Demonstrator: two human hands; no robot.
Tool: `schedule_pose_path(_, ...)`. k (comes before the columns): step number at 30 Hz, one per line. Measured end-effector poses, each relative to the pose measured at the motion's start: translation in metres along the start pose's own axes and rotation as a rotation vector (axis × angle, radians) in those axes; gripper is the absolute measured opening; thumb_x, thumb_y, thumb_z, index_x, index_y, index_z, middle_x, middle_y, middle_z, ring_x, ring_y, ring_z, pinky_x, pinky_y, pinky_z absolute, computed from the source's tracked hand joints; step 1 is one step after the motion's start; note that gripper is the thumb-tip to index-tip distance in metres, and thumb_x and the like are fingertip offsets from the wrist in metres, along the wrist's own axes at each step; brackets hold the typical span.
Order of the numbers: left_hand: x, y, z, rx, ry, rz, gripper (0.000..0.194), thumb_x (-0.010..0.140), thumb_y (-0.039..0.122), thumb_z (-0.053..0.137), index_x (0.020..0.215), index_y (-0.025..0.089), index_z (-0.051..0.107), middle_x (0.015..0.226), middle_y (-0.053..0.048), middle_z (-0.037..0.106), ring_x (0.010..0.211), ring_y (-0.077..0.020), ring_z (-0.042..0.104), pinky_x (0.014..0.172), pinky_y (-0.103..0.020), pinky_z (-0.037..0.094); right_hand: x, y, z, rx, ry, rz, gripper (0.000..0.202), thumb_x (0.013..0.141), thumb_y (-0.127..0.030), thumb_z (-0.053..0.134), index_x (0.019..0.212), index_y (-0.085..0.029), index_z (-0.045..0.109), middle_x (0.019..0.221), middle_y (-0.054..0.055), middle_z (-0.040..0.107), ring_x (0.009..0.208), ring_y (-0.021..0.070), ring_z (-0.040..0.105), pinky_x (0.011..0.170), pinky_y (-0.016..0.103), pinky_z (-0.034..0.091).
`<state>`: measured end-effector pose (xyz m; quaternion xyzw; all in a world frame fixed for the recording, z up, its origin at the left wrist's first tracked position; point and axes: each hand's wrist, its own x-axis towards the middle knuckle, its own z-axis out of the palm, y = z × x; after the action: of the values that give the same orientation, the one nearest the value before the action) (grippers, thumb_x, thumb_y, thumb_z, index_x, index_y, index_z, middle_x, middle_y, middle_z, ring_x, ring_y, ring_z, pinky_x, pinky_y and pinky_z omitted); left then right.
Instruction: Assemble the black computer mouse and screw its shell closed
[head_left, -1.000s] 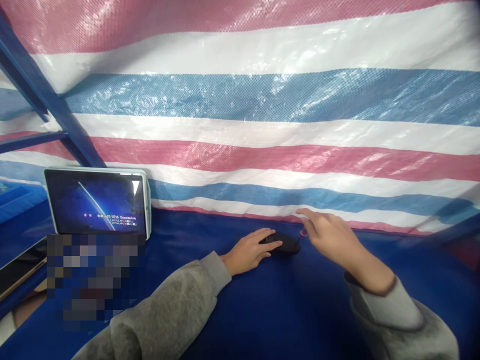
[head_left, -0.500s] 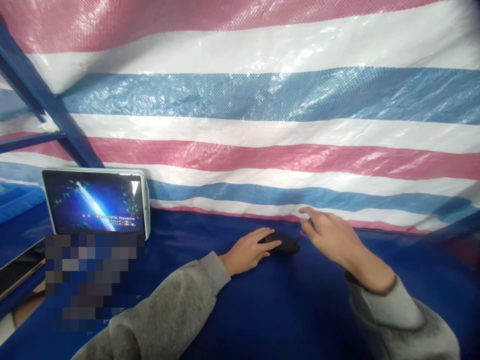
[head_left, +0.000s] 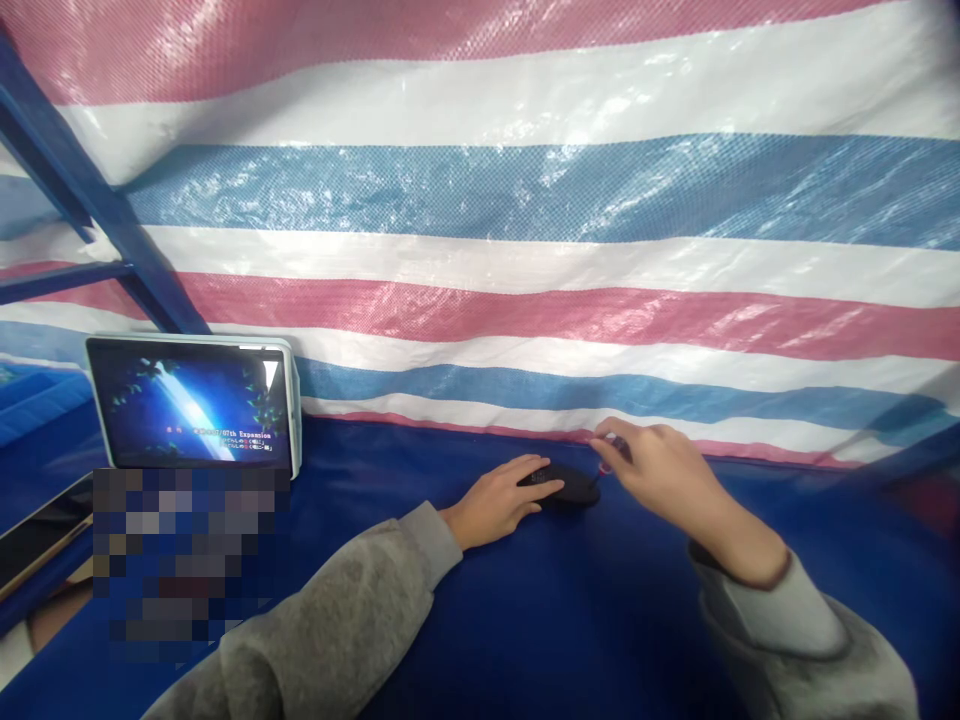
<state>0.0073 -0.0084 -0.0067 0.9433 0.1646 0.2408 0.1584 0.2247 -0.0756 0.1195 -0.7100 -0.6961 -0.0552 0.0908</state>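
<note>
A black computer mouse (head_left: pixel 574 486) lies on the dark blue surface, with pale print on its upturned face. Fingers of my left hand (head_left: pixel 499 500) rest across its left end and hold it down. At the other end, my right hand (head_left: pixel 656 470) pinches a small screwdriver (head_left: pixel 604 467) between thumb and index finger. Its thin shaft slants down to the mouse's right end, and a reddish collar shows below the fingers. Most of the handle is hidden by the hand, and whether the tip sits in a screw is too small to tell.
To the left stands a tablet (head_left: pixel 191 405) in a pale case, its screen lit. A phone (head_left: pixel 45 530) lies left of a pixelated patch. Blue frame bars (head_left: pixel 142 265) rise behind, and a striped plastic sheet (head_left: pixel 525 190) hangs along the back.
My right index finger, stretched out before, has curled in towards the thumb around the screwdriver's top. My left hand and the mouse have stayed put.
</note>
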Motion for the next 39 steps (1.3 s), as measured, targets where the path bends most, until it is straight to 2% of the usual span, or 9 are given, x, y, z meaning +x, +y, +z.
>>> schedule_pose_path(4,0.000,0.001,-0.001,0.007,-0.003,-0.005,0.047,0.097,0.022,0.053,0.142,0.032,0.044,0.151,-0.005,0.038,0.140,-0.0233,0.037,0.115,-0.042,0.035,0.000,0.001,0.001,0.053,-0.012,0.004,0.036,0.094,-0.048,0.040,0.090,-0.023,0.067,0.074,0.005,0.073,0.070,0.0232,0.068,0.063,0.030,0.041)
schedule_pose_path(9,0.000,0.002,-0.002,0.011,-0.002,-0.004,0.046,0.096,0.021,0.053,0.141,0.031,0.046,0.150,-0.006,0.039,0.139,-0.0235,0.038,0.115,-0.042,0.036,0.000,0.002,0.000,0.045,-0.033,0.046,0.043,0.095,-0.053,0.034,0.090,-0.022,0.064,0.072,0.007,0.072,0.071,0.0245,0.068,0.062,0.031,0.040)
schedule_pose_path(15,0.000,0.000,0.000,0.002,0.009,0.003,0.045,0.098,0.023,0.051,0.142,0.032,0.044,0.150,-0.006,0.039,0.139,-0.0234,0.037,0.114,-0.043,0.037,0.000,-0.003,-0.003,0.043,-0.055,0.043,0.024,0.091,-0.029,0.041,0.096,-0.022,0.063,0.085,0.005,0.074,0.077,0.0233,0.067,0.066,0.031,0.040)
schedule_pose_path(17,0.000,0.001,-0.001,0.003,0.005,-0.002,0.045,0.098,0.024,0.050,0.142,0.032,0.044,0.150,-0.006,0.039,0.139,-0.0233,0.038,0.114,-0.043,0.036,0.000,-0.002,-0.002,0.041,-0.037,0.037,0.024,0.091,-0.027,0.041,0.096,-0.023,0.063,0.084,0.005,0.074,0.078,0.0233,0.067,0.067,0.031,0.039)
schedule_pose_path(24,0.000,0.002,-0.003,-0.004,0.003,-0.013,0.046,0.097,0.023,0.052,0.141,0.033,0.044,0.150,-0.004,0.039,0.139,-0.0232,0.038,0.115,-0.042,0.036,0.003,0.003,0.004,-0.035,-0.005,0.054,0.026,0.094,-0.036,0.040,0.095,-0.024,0.063,0.069,0.004,0.071,0.066,0.0237,0.066,0.060,0.031,0.036)
schedule_pose_path(32,0.000,0.002,-0.002,-0.010,-0.001,-0.011,0.046,0.098,0.023,0.051,0.143,0.033,0.043,0.151,-0.004,0.037,0.140,-0.0231,0.036,0.115,-0.043,0.035,0.001,0.002,0.004,0.006,-0.008,0.028,0.035,0.095,-0.048,0.037,0.091,-0.024,0.061,0.071,0.004,0.071,0.068,0.0239,0.066,0.058,0.030,0.035)
schedule_pose_path(34,0.000,0.002,-0.002,-0.012,0.001,-0.010,0.046,0.098,0.023,0.052,0.142,0.032,0.044,0.151,-0.005,0.038,0.140,-0.0231,0.036,0.116,-0.042,0.034,0.000,0.000,0.001,0.007,-0.017,0.031,0.029,0.094,-0.042,0.037,0.090,-0.024,0.059,0.074,0.003,0.071,0.066,0.0224,0.064,0.057,0.030,0.033)
schedule_pose_path(37,-0.001,0.001,-0.002,-0.012,0.003,-0.009,0.046,0.097,0.023,0.052,0.141,0.032,0.045,0.150,-0.006,0.039,0.140,-0.0229,0.037,0.116,-0.040,0.034,-0.001,-0.002,-0.002,0.016,-0.006,0.001,0.016,0.088,-0.026,0.041,0.087,-0.023,0.058,0.080,0.003,0.071,0.069,0.0207,0.063,0.058,0.029,0.033)
schedule_pose_path(39,-0.001,0.001,-0.001,-0.010,0.004,-0.013,0.046,0.097,0.023,0.052,0.141,0.032,0.045,0.150,-0.006,0.039,0.139,-0.0228,0.037,0.116,-0.040,0.034,-0.001,-0.001,-0.001,0.028,0.013,-0.026,0.015,0.085,-0.020,0.043,0.085,-0.023,0.058,0.082,0.003,0.071,0.071,0.0200,0.063,0.059,0.029,0.033)
